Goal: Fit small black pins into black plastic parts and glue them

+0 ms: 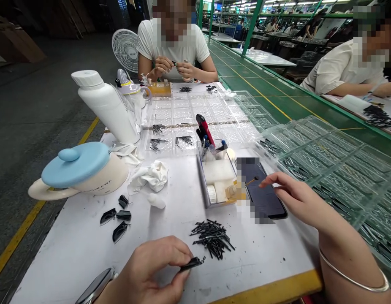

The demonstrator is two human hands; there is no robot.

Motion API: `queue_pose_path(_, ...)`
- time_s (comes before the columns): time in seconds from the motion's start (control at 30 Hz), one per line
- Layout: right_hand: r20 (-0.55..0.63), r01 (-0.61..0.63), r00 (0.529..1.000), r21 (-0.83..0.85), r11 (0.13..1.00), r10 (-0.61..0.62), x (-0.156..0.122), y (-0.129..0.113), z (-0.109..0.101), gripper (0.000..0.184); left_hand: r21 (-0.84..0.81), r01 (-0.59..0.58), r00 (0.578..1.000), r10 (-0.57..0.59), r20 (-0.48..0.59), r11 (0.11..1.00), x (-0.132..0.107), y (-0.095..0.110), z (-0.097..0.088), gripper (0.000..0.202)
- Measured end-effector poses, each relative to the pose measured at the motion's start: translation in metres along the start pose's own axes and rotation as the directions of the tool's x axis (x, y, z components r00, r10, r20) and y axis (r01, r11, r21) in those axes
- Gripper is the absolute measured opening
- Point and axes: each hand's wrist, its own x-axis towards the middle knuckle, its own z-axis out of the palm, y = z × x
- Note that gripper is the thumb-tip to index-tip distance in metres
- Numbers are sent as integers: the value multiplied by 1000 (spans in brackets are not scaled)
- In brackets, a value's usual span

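Observation:
My left hand [160, 268], low in the middle, pinches a small curved black plastic piece [191, 264] between thumb and fingertips. Just beyond it lies a pile of thin black sticks [213, 238]. Several similar curved black pieces [121, 215] rest on the table to the left. My right hand [295, 198] reaches over a dark phone [268, 198], its index finger stretched out at the screen, with nothing seen in it. Whether the fingertip touches the glass I cannot tell. A thin yellowish stick with a dark tip [254, 180] shows beside that fingertip.
A clear box [202, 185] holds pens, bottles and a red-handled tool. To the left stand a blue-lidded mug [97, 177], a white bottle [107, 105] and crumpled tissue [151, 176]. Clear compartment trays [328, 152] line the right. A co-worker [176, 50] sits opposite.

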Motion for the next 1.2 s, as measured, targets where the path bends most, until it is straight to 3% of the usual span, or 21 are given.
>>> queue_pose_path(0.5, -118, -68, 991, -26, 997, 65, -9, -3, -9, 18, -34, -3, 1000, 2, -5, 999, -1, 1, 0, 27)
queue_pose_path(0.87, -161, -1, 987, 25, 1000, 5, -15, -5, -13, 15, 23, -32, 999, 31, 16, 999, 1, 4, -1, 24)
queue_pose_path(0.97, -213, 175, 968, 178, 968, -136, -22, -17, -11, 17, 36, -50, 999, 50, -12, 998, 1, 5, -1, 23)
queue_pose_path(1.07, -96, 416, 906, 381, 826, -412, -25, -42, 4, 22, 38, -66, 996, 68, -62, 997, 0, 3, 2, 25)
queue_pose_path(1.13, 5, 495, 843, 386, 778, -539, -24, -61, 21, 27, 29, -75, 993, 77, -90, 997, -2, 0, 5, 26)
queue_pose_path(1.2, 19, 575, 794, 300, 761, -607, -23, -77, 39, 28, 28, -91, 991, 93, -96, 995, -4, -3, 8, 27)
